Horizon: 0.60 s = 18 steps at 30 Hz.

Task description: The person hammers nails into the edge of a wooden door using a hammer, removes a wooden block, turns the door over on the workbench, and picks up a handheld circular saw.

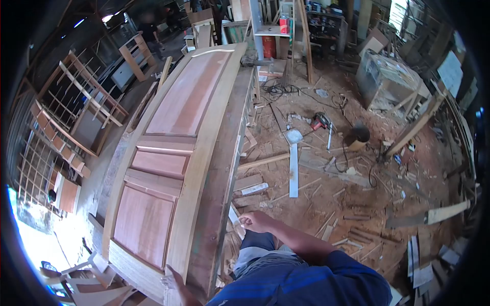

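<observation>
A wooden panelled door [201, 168] lies flat on a long workbench [217, 194], with reddish panels set in a paler frame. My left hand [175, 283] rests at the door's near end, by its lower right corner, fingers apart and holding nothing. Beyond the bench's right edge, my right hand [255, 222] is held above the floor with its fingers curled together. Whatever it may hold is too small to make out.
Offcuts and shavings litter the floor, with a red power tool [320, 121], cables and a dark bucket [359, 133] at the right. A dusty box-like cabinet [388, 81] stands behind them. Wooden lattice frames [92, 97] stand left; a person [149, 31] is at the back.
</observation>
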Available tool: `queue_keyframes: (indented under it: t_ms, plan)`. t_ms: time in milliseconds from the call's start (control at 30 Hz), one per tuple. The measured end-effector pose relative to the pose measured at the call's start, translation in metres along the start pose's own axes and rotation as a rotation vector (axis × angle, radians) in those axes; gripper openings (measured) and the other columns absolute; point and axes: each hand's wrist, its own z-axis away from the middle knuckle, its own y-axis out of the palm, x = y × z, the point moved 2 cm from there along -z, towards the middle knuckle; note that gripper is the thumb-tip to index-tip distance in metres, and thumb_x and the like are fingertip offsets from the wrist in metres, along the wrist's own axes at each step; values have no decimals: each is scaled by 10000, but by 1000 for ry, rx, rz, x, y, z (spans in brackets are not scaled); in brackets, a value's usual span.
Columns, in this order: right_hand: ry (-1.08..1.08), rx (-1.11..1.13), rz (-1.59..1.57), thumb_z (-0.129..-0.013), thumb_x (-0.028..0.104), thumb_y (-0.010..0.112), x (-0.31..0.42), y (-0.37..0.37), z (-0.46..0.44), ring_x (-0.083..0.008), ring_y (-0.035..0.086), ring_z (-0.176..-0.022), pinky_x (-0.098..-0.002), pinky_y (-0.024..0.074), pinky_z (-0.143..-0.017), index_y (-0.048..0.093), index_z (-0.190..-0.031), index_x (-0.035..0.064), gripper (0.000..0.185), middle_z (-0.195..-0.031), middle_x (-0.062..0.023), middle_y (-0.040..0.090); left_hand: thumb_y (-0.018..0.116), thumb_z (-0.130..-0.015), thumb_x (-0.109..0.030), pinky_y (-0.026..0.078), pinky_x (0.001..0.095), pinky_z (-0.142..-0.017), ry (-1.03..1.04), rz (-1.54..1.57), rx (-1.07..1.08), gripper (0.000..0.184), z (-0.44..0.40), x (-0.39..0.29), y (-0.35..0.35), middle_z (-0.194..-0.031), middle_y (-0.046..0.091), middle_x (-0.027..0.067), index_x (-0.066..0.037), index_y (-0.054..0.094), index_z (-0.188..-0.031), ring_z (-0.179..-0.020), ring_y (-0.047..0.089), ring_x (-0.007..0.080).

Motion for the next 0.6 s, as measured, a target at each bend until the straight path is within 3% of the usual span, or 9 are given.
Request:
queue_keyframes:
  t_ms: [67,167,333,400,467,533,600]
  plan:
    - [-15,23,26,-965,305,799,-16,-37,-28,-351,795,-1089,-447,615,-936,733,-1330,55,447,-1158,-204,815,383,-1018,-862,149,609,-1354,170,95,-176,1221,14,-66,18,-1768,219,356,146,207,-1685,-1672,162,486]
    - [42,37,94,-975,285,797,-46,-111,-65,-285,808,-1082,-405,631,-960,724,-1354,80,436,-1180,-165,821,523,-1059,-700,156,606,-1358,455,226,-367,1065,51,-215,40,-1762,249,350,120,253,-1683,-1659,193,505]
    - [118,-25,540,-1006,482,729,-192,-250,-100,-346,791,-1002,-484,606,-859,746,-1309,94,493,-1090,-172,804,765,-999,-360,120,605,-1374,1046,446,-517,900,116,-501,74,-1774,236,327,83,336,-1654,-1668,167,496]
    - [206,-176,360,-978,410,698,-274,-301,-79,-412,743,-1085,-524,604,-838,775,-1171,71,398,-1193,-180,770,764,-992,-377,117,609,-1374,1143,490,-466,920,149,-611,59,-1776,230,324,78,326,-1661,-1671,159,493]
    - [589,-12,561,-956,404,735,-344,-350,-66,-389,767,-1051,-508,618,-855,798,-1140,67,388,-1155,-167,800,759,-986,-405,118,612,-1375,1197,460,-378,947,175,-703,39,-1777,222,326,75,310,-1668,-1674,152,490]
    - [717,-429,149,-932,386,767,-350,-389,-35,-361,794,-995,-479,633,-869,819,-1123,72,371,-1084,-158,829,746,-985,-444,112,610,-1376,1198,383,-299,978,185,-781,28,-1779,213,329,79,291,-1675,-1677,142,486]
    - [906,-514,205,-916,390,787,-384,-416,-22,-319,812,-927,-456,635,-849,842,-1136,87,378,-1010,-151,842,732,-986,-482,95,604,-1378,1200,327,-257,1008,191,-849,33,-1782,205,330,84,275,-1682,-1682,129,480]
